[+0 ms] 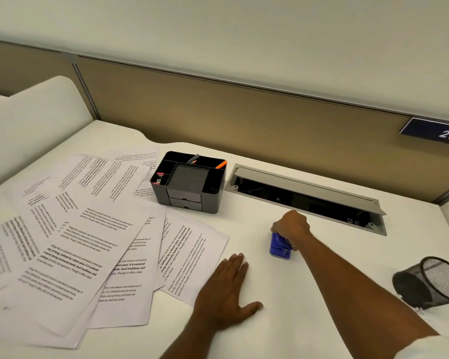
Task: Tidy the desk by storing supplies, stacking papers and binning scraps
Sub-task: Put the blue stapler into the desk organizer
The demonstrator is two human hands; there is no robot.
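Note:
Several printed sheets [70, 242] lie scattered and overlapping across the left half of the white desk [322, 268]. A black desk organiser [189, 182] stands behind them, holding an orange pen [221, 165], a dark pen and small red clips. My right hand [292, 226] is closed over the far end of a blue hole punch [279, 246] that rests on the desk. My left hand [227, 288] lies flat, fingers apart, on the desk at the edge of the nearest sheet.
A black mesh cup [430, 283] lies tipped on its side at the right edge. A grey cable hatch [306, 198] stands open at the back. A tan partition [244, 112] with a "214" plate [436, 130] borders the desk.

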